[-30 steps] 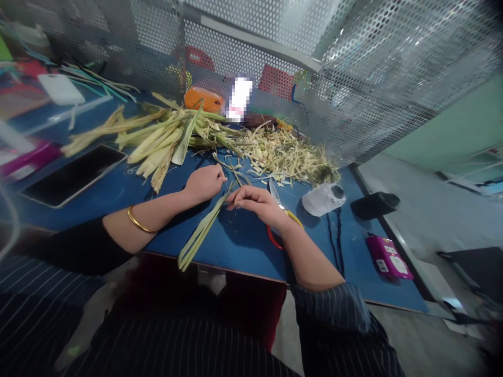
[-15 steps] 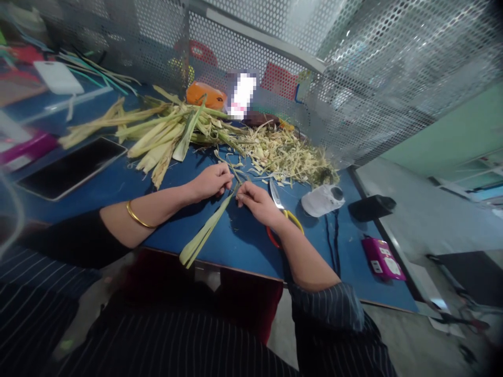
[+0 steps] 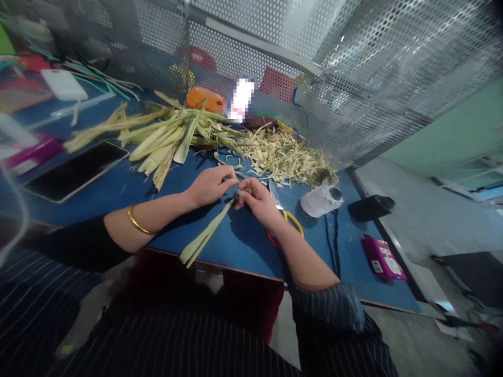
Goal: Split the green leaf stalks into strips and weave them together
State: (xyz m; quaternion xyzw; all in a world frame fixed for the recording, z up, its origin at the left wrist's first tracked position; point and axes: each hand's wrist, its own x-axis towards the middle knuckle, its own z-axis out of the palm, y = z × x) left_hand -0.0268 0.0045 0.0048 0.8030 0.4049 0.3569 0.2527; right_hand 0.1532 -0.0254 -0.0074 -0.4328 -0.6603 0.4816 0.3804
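Taking the meeting fingertips as the centre of the dial, the split leaf strip (image 3: 214, 224) runs from them towards 7 o'clock, its forked tail hanging low near the worktop's (image 3: 251, 251) front edge. The right hand (image 3: 256, 200) is nearly closed, fingers curled in and apparently pinching the strip's upper end; the left hand (image 3: 214, 184) has thumb and forefinger brought together beside it, though what lies between them cannot be made out. Handled well, this wants a light, steady pinch close to the tip, each small pull along the fibres, lest the strip tear (dry leaf splits easily). The scissors (image 3: 276, 198), near 3 o'clock and partly under the right wrist, could catch a sleeve; the shreds (image 3: 288, 154) lie around 2, the long leaves (image 3: 157, 141) around 10.
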